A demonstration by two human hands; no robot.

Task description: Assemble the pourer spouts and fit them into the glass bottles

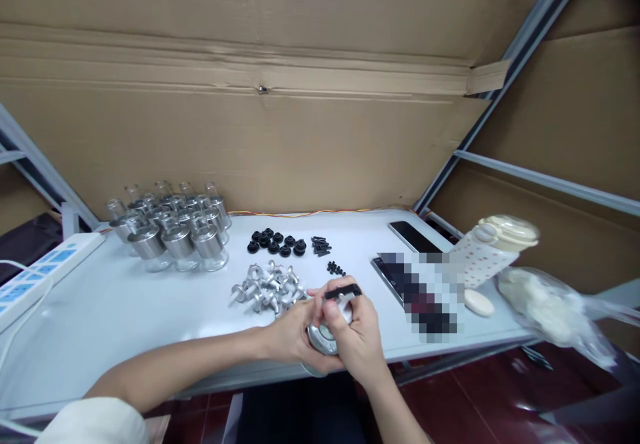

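Observation:
Near the table's front edge, my left hand (295,334) is wrapped round a glass bottle with a metal sleeve (323,342), tilted with its top facing me. My right hand (363,337) is closed at the bottle's top, its thumb pressed on a silvery fitting there. A black strip-like part (343,291) shows at the fingers of this hand; whether it is attached to the bottle I cannot tell. Much of the bottle is hidden by my fingers. Just left of my hands lies a heap of silver metal fittings (273,291).
Several similar bottles (180,244) stand at the back left. Black round caps (273,247), black slim pieces (321,246) and tiny black parts (335,269) lie mid-table. On the right are phones (413,236), a dotted flask (480,257) and a plastic bag (545,304). A power strip (45,271) lies left.

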